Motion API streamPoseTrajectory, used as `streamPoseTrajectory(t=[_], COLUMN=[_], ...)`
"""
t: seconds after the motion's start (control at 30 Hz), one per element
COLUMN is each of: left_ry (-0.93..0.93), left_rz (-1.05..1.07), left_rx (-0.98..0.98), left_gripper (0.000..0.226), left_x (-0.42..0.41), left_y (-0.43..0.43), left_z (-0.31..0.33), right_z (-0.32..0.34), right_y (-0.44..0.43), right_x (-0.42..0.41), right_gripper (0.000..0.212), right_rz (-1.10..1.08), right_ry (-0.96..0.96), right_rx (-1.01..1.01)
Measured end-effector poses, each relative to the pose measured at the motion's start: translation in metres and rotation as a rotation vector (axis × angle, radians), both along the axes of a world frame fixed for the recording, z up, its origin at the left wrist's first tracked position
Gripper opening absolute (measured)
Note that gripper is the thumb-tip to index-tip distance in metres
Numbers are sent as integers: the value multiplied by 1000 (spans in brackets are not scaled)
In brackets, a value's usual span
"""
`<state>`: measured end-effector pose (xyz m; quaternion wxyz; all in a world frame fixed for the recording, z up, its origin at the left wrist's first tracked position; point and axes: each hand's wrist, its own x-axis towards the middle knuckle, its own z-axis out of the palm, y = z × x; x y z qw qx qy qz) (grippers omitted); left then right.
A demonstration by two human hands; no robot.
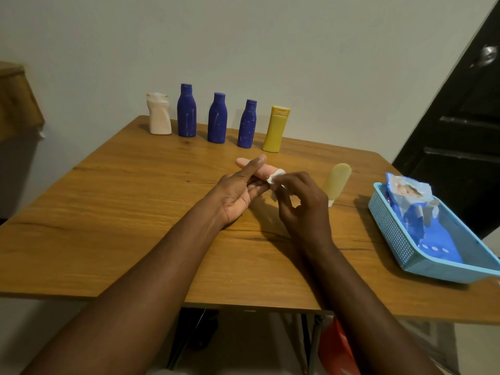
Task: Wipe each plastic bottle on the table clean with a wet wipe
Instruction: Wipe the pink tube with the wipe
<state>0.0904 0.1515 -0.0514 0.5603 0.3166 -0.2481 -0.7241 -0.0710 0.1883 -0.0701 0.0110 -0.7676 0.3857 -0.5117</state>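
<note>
Evidently mid-wipe: left hand point(238, 192) clamps pink bottle point(262, 170) between thumb and fingers, steadying it; right hand point(305, 204) pinches wet wipe point(276, 176) against its end.

light blue perforated plastic basket point(392, 234): right side | black panelled door point(460, 131), 1 silver knob point(488, 54): far right | plain pale wall point(270, 36): behind | brown wooden furniture point(16, 104): far left, partly cut off
</note>
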Motion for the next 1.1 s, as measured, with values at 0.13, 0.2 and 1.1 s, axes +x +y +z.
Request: streamPoseTrajectory(t=[0.13, 0.2, 1.1], left_ry=[-16, -35, -59], left_rz=[-17, -38, -7], left_rx=[-1, -5, 16], left_gripper=[52, 49, 45], left_x=[-2, -3, -10], left_y=[2, 3, 6], left_z=[-1, -1, 0], right_z=[1, 2, 6], right_y=[0, 0, -2], right_x=[-1, -2, 0], right_gripper=[21, 21, 11], right_rz=[8, -20, -108], right_ry=[44, 40, -298], right_rx=[-55, -84, 68])
